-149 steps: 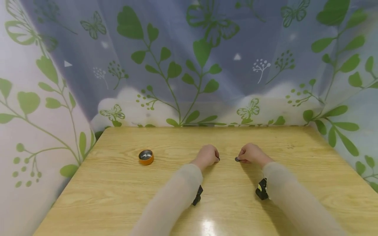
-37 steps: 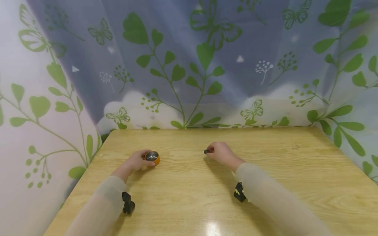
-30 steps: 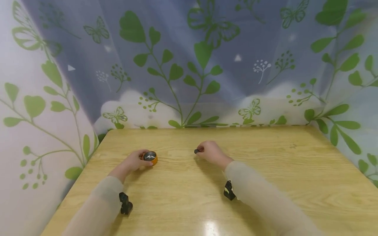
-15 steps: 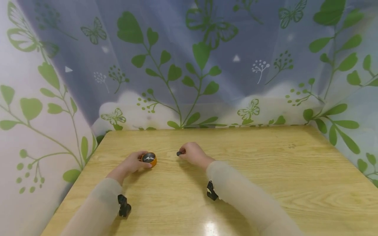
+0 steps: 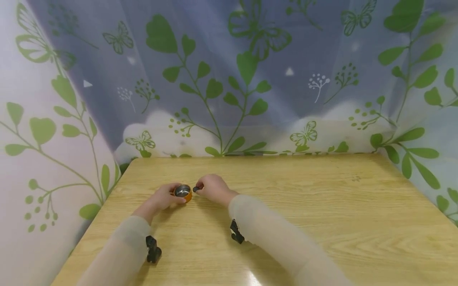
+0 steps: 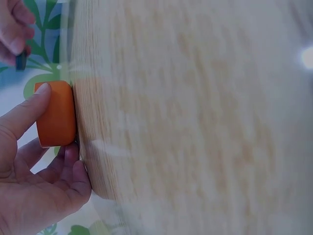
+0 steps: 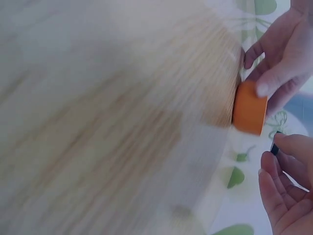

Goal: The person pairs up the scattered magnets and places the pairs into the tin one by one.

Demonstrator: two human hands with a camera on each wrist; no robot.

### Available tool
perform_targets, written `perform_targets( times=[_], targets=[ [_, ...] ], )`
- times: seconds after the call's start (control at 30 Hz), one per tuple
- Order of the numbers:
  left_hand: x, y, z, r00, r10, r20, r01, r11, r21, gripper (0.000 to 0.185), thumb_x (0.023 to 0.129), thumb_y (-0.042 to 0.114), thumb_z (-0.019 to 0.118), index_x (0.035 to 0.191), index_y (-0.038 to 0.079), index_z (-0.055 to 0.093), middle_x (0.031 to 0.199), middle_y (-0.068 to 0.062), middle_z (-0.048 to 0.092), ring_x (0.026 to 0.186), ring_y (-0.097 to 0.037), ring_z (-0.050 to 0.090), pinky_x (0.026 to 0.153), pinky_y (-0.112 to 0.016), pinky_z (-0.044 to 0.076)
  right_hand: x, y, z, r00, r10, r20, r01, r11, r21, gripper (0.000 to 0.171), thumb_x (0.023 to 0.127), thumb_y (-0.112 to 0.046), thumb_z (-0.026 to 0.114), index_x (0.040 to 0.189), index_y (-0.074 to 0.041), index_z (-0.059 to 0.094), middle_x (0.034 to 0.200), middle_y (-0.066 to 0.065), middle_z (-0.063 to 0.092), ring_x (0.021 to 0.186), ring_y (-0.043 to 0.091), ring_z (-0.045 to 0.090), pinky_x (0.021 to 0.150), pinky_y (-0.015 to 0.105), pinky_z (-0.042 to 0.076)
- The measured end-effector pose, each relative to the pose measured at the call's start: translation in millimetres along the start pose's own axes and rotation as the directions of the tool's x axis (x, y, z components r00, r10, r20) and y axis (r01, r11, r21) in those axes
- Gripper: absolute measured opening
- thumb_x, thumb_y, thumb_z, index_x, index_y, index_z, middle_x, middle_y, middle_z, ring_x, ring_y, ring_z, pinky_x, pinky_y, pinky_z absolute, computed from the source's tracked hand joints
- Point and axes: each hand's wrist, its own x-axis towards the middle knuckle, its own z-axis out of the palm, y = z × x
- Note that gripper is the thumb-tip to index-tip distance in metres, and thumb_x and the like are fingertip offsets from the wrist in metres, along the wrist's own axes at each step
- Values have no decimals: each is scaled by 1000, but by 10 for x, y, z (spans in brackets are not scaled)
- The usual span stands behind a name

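Note:
A small orange bowl (image 5: 183,191) with a shiny metal inside stands on the left part of the table. My left hand (image 5: 163,197) grips it from the left side, thumb on the near wall; the left wrist view shows the bowl's (image 6: 56,115) smooth side under the thumb. Just right of the rim, my right hand (image 5: 216,188) pinches a small flat black disc (image 5: 195,189) between thumb and fingertips. In the right wrist view the disc (image 7: 275,145) is seen edge-on, a short gap from the bowl (image 7: 250,107).
The wooden table (image 5: 304,222) reaches back to a curtain (image 5: 211,59) printed with leaves and butterflies. Black wrist cameras are strapped under both sleeves, the left camera (image 5: 153,250) and the right camera (image 5: 236,232).
Five seconds ago both hands were mid-table with small dark pieces and the bowl stood untouched. The left hand has since taken hold of the bowl; the right has carried its disc left to the rim.

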Motion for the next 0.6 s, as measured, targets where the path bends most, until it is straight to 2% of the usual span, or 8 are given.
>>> perform_targets(
  times=[0.2,0.4,0.6],
  targets=[
    [-11,11,-3,1000,27,-16,-28,1000,-9,56,82,12,71,131,-3,47,127,-24,51,114,-36,46,97,-50,34,92,-164,80,999,-42,-17,41,998,-41,17,85,-21,70,96,-9,73,90,-2,69,85,12,62,77,23,47],
    [-14,3,0,1000,19,-4,-19,1000,-22,58,83,13,70,133,-2,45,131,-25,47,115,-36,45,94,-48,36,142,-256,159,1000,-8,6,8,999,-47,17,85,-22,69,96,-9,72,91,-2,69,85,12,62,76,24,48],
    [-24,-6,-2,1000,22,4,-22,999,-44,62,84,12,70,136,-4,41,133,-27,44,118,-37,43,95,-47,37,189,-298,225,1000,26,16,-26,998,-50,19,88,-23,66,102,-11,70,97,-1,68,92,13,61,79,25,48]
  ],
)
